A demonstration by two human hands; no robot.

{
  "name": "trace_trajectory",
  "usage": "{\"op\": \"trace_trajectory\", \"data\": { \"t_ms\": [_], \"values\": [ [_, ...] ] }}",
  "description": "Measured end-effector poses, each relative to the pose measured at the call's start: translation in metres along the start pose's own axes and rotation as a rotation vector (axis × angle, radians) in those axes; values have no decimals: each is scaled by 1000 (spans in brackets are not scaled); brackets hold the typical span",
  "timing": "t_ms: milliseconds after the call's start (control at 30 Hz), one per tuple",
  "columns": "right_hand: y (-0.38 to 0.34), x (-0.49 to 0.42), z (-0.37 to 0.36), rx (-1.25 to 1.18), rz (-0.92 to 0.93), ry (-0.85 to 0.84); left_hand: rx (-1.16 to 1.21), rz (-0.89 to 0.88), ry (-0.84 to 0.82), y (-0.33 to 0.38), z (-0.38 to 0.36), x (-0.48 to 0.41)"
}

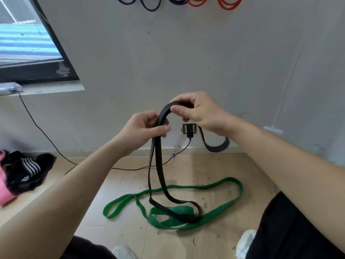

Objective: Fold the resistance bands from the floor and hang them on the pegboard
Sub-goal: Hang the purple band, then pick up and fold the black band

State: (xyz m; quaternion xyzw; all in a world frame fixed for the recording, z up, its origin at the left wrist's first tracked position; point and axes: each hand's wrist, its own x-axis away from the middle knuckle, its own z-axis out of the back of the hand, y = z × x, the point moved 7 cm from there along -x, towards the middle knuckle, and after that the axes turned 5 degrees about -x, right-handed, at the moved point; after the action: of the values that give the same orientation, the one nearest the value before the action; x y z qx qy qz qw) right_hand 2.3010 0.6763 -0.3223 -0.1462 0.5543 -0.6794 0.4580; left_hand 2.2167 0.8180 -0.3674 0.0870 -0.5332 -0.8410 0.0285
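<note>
Both hands raised before a plain off-white wall (168,53), sharing one long flat black rubber resistance band (164,111). At the left hand (145,128): thumb and curled fingers pinching two strands of the band together, just under a short arch of it. At the right hand (197,113): closed on the top of the same arch, thumb beneath, forefinger over, other fingers curled behind. Beyond the right hand, a short loop of the band drooping toward the skirting, clear of the floor. Below the left hand, two strands dropping side by side to a pale wooden plank floor (119,193), then curling into a loose loop there.

Under that loop, a long flat green rubber resistance band (179,209), sprawled and twisted on the floor, touched by neither hand (black loop resting right across its middle).

High on the wall, cut off by the frame edge: hanging loops of dark purple band (149,7) and, to their right, orange-red band (227,5); upper ends out of view.

Elsewhere: a small metal wall socket with a black plug (189,130) just behind the hands; a thin dark cable (46,136) trailing from it along the floor and up to a windowsill; a dark-framed window (28,43) at upper left; a heap of black, striped and pink clothing (24,171) at left; white shoes (246,242) at the bottom edge.
</note>
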Motion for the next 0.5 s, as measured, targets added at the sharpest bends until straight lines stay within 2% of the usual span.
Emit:
{"op": "trace_trajectory", "data": {
  "t_ms": [167,500],
  "values": [
    [-1,-1,41,-143,32,225,-135,101,-92,-36,-18,5],
    [29,5,93,-245,-58,486,-259,209,-129,-69,-31,2]
  ]
}}
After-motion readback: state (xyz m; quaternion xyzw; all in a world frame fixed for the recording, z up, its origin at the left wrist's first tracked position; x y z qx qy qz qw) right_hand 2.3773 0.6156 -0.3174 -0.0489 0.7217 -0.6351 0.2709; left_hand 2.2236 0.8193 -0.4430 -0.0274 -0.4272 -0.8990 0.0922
